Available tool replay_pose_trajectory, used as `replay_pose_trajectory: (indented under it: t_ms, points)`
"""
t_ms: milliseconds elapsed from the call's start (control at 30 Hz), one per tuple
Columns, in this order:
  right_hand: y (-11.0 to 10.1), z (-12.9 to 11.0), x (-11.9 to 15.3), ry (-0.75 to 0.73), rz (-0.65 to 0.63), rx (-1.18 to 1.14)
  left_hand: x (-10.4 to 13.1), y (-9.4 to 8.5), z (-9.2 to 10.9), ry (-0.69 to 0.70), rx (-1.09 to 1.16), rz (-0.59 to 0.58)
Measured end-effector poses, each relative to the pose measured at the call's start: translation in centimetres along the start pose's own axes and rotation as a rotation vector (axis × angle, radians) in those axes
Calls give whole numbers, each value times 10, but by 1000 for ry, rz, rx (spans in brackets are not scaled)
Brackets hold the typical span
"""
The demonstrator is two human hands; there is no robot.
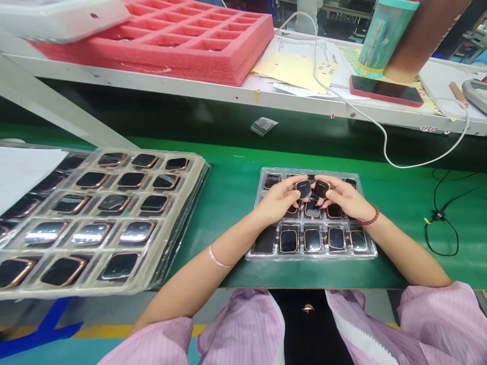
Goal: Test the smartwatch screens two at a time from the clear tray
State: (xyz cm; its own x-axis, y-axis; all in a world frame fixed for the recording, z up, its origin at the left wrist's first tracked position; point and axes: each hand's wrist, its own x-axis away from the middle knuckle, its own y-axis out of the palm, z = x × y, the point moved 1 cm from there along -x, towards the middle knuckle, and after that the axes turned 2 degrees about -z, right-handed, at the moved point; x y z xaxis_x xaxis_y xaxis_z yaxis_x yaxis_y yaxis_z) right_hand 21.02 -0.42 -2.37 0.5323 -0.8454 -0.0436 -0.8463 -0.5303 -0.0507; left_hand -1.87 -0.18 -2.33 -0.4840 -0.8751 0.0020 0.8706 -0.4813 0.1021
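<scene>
My left hand (280, 199) pinches a watch case (303, 188), square with rounded corners, a dark face and a gold-coloured rim. A similar watch case (321, 189) is gripped between the thumb and fingers of my right hand (344, 196). Both are held close together, tilted, above a clear plastic tray (311, 257). More square watch cases sit in the tray's pockets, among them one at the front (312, 240). The tray's front left pocket (265, 240) holds no watch case. My hands hide part of the back rows.
At the left, stacked trays (152, 284) hold many dark watch cases, with white paper (26, 175) on part of them. A shelf (213, 90) above carries pink foam (243, 56), papers, a phone (386, 91) and a tumbler (386, 38). A white cable (385, 139) hangs down; a black cable (439, 215) lies right.
</scene>
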Motion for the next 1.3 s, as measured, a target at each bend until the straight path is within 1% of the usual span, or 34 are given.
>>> replay_pose_trajectory:
  t_ms: [100, 200, 433, 533, 600, 633, 700, 733, 767, 800, 867, 933, 1000, 1033, 1067, 1133, 1167, 1233, 1300]
  points:
    - [3, -2, 0, -9, -9, 22, 1, 2, 4, -16, -1, 21]
    - [5, -6, 2, 19, -19, 49, 3, 2, 7, -45, -24, 24]
    - [7, -10, 0, 43, -28, 61, -1, 3, 6, -20, -52, 33]
    - [4, -12, -1, 37, 11, 40, 2, 1, 12, -23, -80, 51]
    - [-2, -16, 5, 0, 101, 114, 17, 0, 22, 14, -203, 70]
    - [-7, -18, 11, -26, 167, 202, 29, -1, 28, 48, -316, 78]
    - [-19, -21, 27, -63, 314, 461, 57, -6, 38, 120, -618, 95]
    - [-24, -21, 37, -63, 377, 603, 73, -10, 41, 149, -742, 101]
    - [-29, -22, 47, -53, 422, 735, 87, -14, 43, 148, -835, 104]
    - [-32, -21, 56, -44, 441, 851, 99, -18, 43, 135, -902, 97]
    - [-33, -21, 69, -65, 430, 1045, 115, -24, 40, 92, -1017, 54]
    - [-25, -23, 75, -129, 420, 1210, 119, -24, 35, 71, -1140, 43]
    - [-9, -29, 75, -205, 399, 1303, 115, -19, 32, 95, -1245, 64]
    - [3, -32, 73, -241, 359, 1312, 110, -15, 31, 125, -1275, 61]
    - [15, -35, 70, -275, 291, 1301, 105, -10, 30, 160, -1289, 37]
    - [41, -40, 65, -320, 112, 1270, 95, 0, 28, 226, -1287, -60]
    - [53, -41, 63, -316, 40, 1273, 92, 4, 26, 245, -1281, -113]
    - [69, -40, 60, -269, -48, 1273, 88, 11, 25, 251, -1262, -174]
    - [76, -40, 60, -242, -89, 1169, 87, 13, 24, 246, -1218, -174]
